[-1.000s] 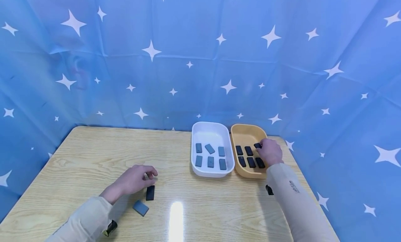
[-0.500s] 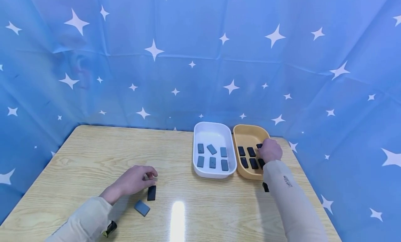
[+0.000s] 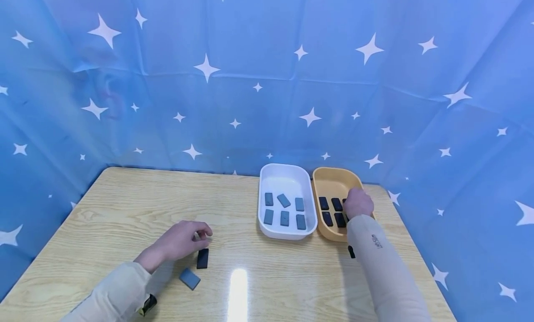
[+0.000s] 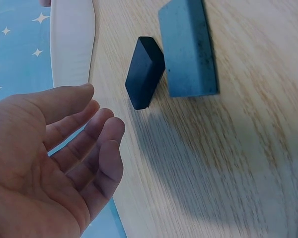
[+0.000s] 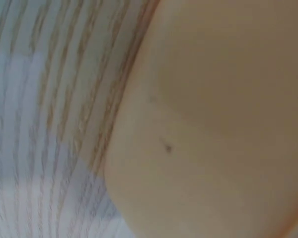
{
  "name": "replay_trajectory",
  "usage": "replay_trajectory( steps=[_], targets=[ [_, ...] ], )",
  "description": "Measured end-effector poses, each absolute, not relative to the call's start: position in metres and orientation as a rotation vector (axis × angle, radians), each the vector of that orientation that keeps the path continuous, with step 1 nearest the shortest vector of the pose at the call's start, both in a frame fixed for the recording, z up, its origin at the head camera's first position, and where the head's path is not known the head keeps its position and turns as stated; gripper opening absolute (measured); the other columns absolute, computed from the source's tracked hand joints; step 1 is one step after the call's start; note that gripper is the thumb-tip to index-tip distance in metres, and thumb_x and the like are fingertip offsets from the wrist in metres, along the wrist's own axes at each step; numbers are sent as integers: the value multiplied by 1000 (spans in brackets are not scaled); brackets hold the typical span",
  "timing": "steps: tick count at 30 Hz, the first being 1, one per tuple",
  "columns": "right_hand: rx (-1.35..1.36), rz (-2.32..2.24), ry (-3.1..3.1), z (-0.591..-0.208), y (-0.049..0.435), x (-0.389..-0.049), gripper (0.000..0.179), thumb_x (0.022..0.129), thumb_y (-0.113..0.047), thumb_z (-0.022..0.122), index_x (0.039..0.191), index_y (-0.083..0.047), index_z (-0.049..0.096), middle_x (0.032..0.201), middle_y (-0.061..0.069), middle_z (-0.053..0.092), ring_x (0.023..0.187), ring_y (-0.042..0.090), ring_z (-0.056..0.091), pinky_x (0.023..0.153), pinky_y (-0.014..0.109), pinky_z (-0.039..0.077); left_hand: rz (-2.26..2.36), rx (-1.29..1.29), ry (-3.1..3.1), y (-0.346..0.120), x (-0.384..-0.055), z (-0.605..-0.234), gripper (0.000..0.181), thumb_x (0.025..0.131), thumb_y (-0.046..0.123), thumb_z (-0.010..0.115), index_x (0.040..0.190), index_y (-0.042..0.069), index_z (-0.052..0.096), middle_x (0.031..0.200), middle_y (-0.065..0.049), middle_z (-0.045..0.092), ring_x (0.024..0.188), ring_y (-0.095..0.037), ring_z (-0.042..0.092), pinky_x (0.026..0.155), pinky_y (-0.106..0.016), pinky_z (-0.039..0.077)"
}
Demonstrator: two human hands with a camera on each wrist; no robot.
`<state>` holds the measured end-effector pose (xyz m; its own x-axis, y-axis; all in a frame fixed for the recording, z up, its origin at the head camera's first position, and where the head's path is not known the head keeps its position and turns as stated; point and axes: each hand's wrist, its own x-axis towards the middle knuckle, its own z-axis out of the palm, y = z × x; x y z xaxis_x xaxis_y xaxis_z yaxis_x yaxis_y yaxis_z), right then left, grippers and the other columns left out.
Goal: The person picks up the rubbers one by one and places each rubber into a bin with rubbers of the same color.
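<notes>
In the head view my right hand (image 3: 359,203) is inside the orange tray (image 3: 333,175), at its right side. It pinches a small black rectangular tile (image 3: 344,200), of which only a sliver shows; the fingertips are hidden. Several black tiles (image 3: 336,204) lie in rows to its left. My left hand (image 3: 180,240) hovers over the table, fingers loosely bent and holding nothing. Just below its fingertips lie a black tile (image 4: 145,73) and a blue-grey tile (image 4: 189,49), flat on the wood. The right wrist view shows just the orange tray's wall (image 5: 188,119) and table.
A white tray (image 3: 283,171) with several blue-grey tiles (image 3: 284,218) stands against the orange tray's left side. Both are near the far edge of the wooden table (image 3: 175,187). A blue star-patterned curtain (image 3: 250,104) hangs behind and at the sides.
My right hand has moved slightly left and toward me in the orange tray, carrying the black tile. The left hand has stayed nearly still. The head view has turned slightly left.
</notes>
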<state>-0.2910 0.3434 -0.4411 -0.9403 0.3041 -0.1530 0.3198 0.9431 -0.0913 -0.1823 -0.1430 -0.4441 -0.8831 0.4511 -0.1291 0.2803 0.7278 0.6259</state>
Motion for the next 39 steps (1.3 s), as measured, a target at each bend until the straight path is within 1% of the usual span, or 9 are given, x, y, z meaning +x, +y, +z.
replay_trajectory(
  steps=[6,11,20,25,29,32,34,36,39],
  targets=[
    [478,-84,2972,-445,345,-287,22,94,-6,49,99,8,64,85,22,65,71,30,64,57,41,53,903,599,2663,-142,-181,-443,20,91,19,67,110,12,69,91,6,66,69,-4,53,63,-24,43],
    [467,-67,2991,-447,347,-286,24,96,-6,46,100,8,64,86,24,65,72,32,65,57,42,53,902,603,2659,-141,-181,-444,20,91,19,67,110,13,69,91,6,66,71,-4,53,63,-24,43],
    [376,-133,3018,-433,345,-280,17,90,-6,50,82,1,63,77,17,63,65,30,60,51,39,47,922,582,2633,-142,-183,-442,22,92,19,66,112,12,68,93,5,66,75,-6,57,64,-25,45],
    [302,-190,3064,-422,338,-274,17,91,-7,50,82,-3,64,78,14,64,65,28,58,52,39,46,925,600,2634,-143,-186,-440,22,93,17,64,114,11,68,94,4,67,77,-7,59,65,-25,46],
    [245,-215,3091,-413,329,-266,19,90,-7,51,73,-6,59,69,10,58,60,25,52,50,37,41,928,604,2625,-143,-186,-439,23,93,16,63,115,10,67,95,4,67,77,-7,59,65,-26,46],
    [212,-229,3096,-407,321,-259,16,91,-11,56,79,-4,63,74,11,61,61,24,53,51,36,41,924,604,2629,-144,-186,-438,23,93,16,64,115,10,67,95,4,67,79,-8,60,66,-27,47],
    [192,-228,3101,-402,315,-254,14,92,-14,59,90,-3,67,84,14,66,64,24,57,52,37,44,920,596,2633,-144,-185,-439,23,93,16,64,114,10,67,95,4,67,80,-9,61,67,-27,47],
    [162,-227,3115,-397,309,-248,18,93,-16,61,101,-3,68,94,17,69,67,25,60,53,38,47,916,582,2636,-145,-185,-439,23,92,16,65,114,11,68,95,4,67,81,-9,61,68,-28,47],
    [118,-225,3141,-392,300,-240,18,93,-16,61,103,-3,67,96,17,69,69,25,61,55,40,49,913,563,2637,-145,-185,-441,22,92,16,65,114,11,68,95,4,66,82,-9,61,69,-29,47]
  ],
)
